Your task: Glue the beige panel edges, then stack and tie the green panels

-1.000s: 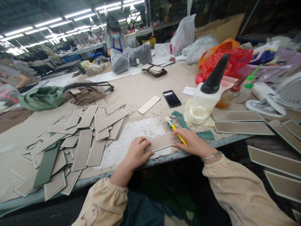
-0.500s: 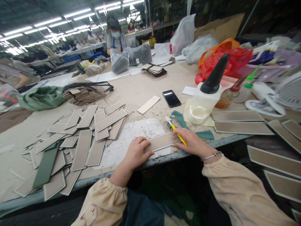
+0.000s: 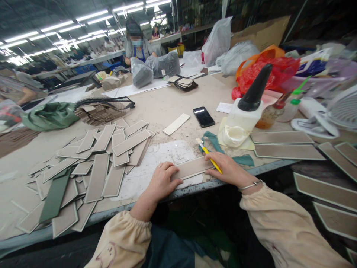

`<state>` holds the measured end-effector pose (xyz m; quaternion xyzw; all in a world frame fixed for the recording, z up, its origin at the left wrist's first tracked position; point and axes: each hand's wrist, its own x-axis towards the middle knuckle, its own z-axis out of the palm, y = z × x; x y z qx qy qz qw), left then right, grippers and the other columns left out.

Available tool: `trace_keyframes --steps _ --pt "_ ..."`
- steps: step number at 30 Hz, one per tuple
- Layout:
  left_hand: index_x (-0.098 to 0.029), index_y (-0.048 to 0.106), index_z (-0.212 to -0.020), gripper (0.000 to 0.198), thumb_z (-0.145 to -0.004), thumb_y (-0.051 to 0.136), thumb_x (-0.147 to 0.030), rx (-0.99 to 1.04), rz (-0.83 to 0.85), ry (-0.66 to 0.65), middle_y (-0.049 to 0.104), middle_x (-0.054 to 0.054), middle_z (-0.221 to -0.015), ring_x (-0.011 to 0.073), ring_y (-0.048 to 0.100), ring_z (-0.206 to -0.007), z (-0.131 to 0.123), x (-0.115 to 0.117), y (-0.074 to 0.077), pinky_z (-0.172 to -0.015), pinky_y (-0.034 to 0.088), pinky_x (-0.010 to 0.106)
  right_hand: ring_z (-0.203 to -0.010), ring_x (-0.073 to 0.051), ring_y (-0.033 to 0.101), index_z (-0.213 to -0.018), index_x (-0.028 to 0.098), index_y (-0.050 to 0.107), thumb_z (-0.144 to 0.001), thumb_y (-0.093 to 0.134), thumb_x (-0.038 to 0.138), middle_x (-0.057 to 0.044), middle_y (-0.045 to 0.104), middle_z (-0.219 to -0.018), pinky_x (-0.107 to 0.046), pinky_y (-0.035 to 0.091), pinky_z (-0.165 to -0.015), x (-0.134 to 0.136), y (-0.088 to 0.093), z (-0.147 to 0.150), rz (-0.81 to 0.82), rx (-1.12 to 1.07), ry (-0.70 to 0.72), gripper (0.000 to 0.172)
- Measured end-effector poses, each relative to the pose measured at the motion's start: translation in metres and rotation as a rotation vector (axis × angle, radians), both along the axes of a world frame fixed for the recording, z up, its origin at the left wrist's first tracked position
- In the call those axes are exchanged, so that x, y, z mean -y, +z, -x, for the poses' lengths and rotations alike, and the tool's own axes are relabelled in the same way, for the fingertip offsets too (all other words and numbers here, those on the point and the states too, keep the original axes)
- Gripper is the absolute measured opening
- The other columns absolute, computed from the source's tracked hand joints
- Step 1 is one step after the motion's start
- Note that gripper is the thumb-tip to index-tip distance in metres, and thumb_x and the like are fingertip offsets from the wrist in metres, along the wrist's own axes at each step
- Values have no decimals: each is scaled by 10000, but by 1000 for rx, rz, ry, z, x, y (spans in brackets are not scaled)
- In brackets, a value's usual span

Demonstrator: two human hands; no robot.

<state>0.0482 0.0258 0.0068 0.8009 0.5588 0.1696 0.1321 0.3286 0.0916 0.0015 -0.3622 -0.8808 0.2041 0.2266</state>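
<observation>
Your left hand (image 3: 163, 182) lies on the near edge of the table (image 3: 167, 100). It grasps nothing: its fingers are bent down and press on the left end of a long beige strip (image 3: 192, 168). Your right hand (image 3: 227, 169) presses on the right end of the same strip, and at the same time its fingers are closed around a brush (image 3: 209, 157) with a yellow handle. The brush points up and away from you, its pale tip near the teal cloth (image 3: 243, 160).

The strip lies flat, roughly along the near edge, and rests on a stained white sheet (image 3: 164, 154) at the middle of that edge.

Towards the near left corner a loose pile of strips (image 3: 106, 152) is spread out, with one dark green strip (image 3: 54, 195) among the beige ones. Just beyond your right hand stands a white bottle (image 3: 247, 109) with a tall black nozzle, and beside it, farther in from the edge, lies a black phone (image 3: 203, 116) face up. Two longer strips (image 3: 281, 137) lie side by side at the near right edge. A green bag (image 3: 50, 115) lies at the left edge and a red bag (image 3: 279, 70) towards the far right. At the far edge another person (image 3: 136, 46) bends over grey bundles.
</observation>
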Motion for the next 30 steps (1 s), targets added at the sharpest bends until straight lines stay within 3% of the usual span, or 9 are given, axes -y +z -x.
trace_keyframes --steps 8,30 --pt "-194 642 -1084 395 -755 712 -402 -19 -2 14 593 98 -1098 262 547 -1013 0 0 -1 -906 468 423 -1015 -265 586 -1056 231 531 -803 635 272 -77 626 -1067 -420 474 -879 0 0 0 12 -13 1 276" --pt "-185 651 -1101 384 -779 689 -390 -37 16 -8 579 105 -1103 262 534 -1019 0 -1 0 -908 465 418 -1070 -265 567 -1091 229 527 -822 632 265 -84 623 -1097 -430 466 -926 2 -1 1 -18 0 8 291"
